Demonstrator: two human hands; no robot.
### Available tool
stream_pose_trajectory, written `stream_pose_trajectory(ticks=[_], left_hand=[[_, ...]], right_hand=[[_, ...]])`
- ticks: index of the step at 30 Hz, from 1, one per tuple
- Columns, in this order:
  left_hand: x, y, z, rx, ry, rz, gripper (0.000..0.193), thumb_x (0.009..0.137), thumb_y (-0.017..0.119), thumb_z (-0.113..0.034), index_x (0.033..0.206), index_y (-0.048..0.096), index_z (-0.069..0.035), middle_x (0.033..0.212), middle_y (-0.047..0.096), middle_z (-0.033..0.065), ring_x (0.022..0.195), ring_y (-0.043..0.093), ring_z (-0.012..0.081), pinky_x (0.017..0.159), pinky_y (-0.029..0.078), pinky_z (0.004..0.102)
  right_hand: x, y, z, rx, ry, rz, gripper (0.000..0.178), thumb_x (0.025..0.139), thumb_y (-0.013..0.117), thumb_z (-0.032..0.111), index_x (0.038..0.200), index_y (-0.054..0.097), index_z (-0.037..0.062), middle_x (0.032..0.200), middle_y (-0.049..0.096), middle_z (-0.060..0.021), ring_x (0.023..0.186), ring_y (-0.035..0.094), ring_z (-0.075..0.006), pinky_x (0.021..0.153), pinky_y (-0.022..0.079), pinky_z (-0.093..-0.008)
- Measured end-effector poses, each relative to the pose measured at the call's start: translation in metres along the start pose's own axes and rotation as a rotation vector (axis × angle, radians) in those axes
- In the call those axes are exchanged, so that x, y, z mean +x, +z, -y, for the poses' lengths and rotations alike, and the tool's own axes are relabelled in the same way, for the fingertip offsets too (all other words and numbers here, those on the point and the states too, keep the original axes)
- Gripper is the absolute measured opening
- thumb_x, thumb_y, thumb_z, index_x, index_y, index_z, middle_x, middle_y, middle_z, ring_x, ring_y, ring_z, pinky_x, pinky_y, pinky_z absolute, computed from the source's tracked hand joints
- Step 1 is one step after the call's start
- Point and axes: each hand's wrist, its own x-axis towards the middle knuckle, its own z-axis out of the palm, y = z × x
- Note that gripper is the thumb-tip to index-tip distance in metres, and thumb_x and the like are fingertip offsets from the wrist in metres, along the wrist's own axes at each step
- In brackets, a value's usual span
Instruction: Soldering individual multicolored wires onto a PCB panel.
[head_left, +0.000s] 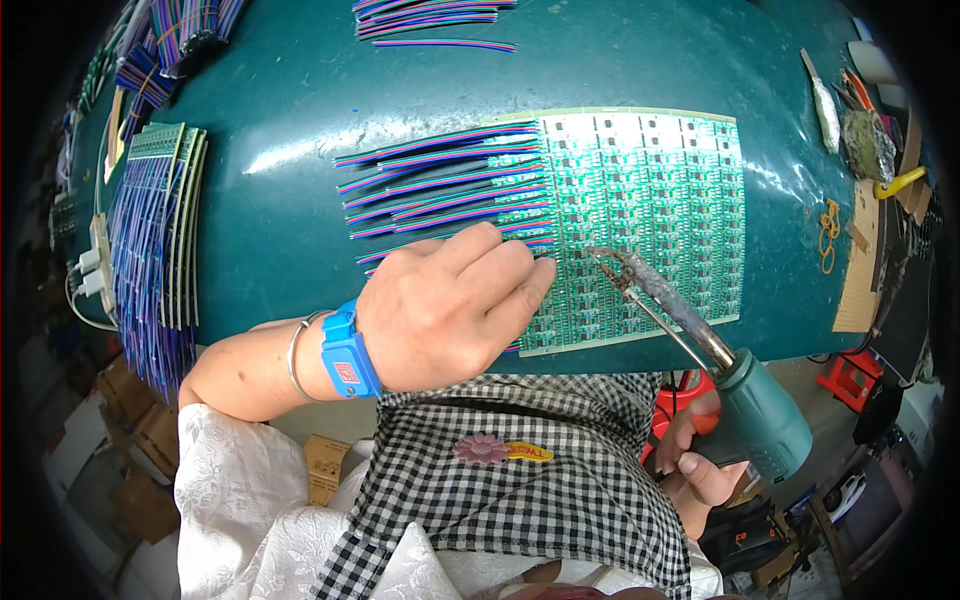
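Soldering iron (690, 322) slants, tip forward-left — right hand (708, 476) grips it. Left hand (440, 310) fingers bunched over wires (460, 140) — pinch, I can't tell

Brown cardboard boxes (158, 432) sit below a green, glare-streaked tabletop (270, 235).

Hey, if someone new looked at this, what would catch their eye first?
Probably the soldering iron in the right hand, its tip over the green circuit board on the table. Next, the coloured wires along the board's left side, by the left hand, and the bright blue band on that wrist.
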Motion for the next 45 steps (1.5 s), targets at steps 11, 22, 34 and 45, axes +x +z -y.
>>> stream_pose_trajectory(ticks=[11,22,34,45], left_hand=[[0.0,0.0,0.0,-0.002,0.005,0.006,0.042,0.062,0.065,-0.005,0.103,0.069,0.005,0.085,0.058,0.0094,0.064,0.054,0.0189,0.047,0.046,0.0294],[-0.001,-0.001,0.0,-0.009,0.005,0.024,0.044,0.061,0.064,-0.005,0.103,0.068,0.006,0.085,0.057,0.01,0.065,0.054,0.0198,0.048,0.046,0.03],[0.001,-0.022,-0.007,-0.013,-0.128,0.028,0.03,0.063,0.072,-0.004,0.092,0.069,0.0,0.084,0.06,0.0084,0.07,0.058,0.0229,0.056,0.05,0.0348],[0.013,-0.044,0.014,-0.302,-0.27,0.047,0.016,0.065,0.082,-0.003,0.073,0.069,-0.004,0.074,0.064,0.007,0.069,0.063,0.0242,0.063,0.05,0.0346]], right_hand=[[-0.006,0.003,-0.014,-0.163,0.021,-0.11,0.039,0.065,0.071,0.007,0.095,0.051,-0.0071,0.071,0.052,-0.0119,0.045,0.052,-0.0187,0.038,0.045,-0.0301],[-0.004,0.005,0.004,0.046,0.066,-0.093,0.06,0.064,0.071,0.002,0.12,0.052,-0.0103,0.068,0.052,-0.0105,0.049,0.05,-0.0167,0.044,0.041,-0.027],[0.008,-0.033,-0.001,0.257,-0.195,0.126,0.064,0.075,0.064,0.004,0.131,0.036,-0.0084,0.071,0.052,-0.0114,0.045,0.052,-0.0192,0.04,0.049,-0.0326],[0.035,-0.062,0.024,0.414,-0.602,0.097,0.06,0.086,0.058,0.009,0.137,0.032,-0.009,0.075,0.048,-0.0104,0.047,0.049,-0.0157,0.037,0.048,-0.0286]])
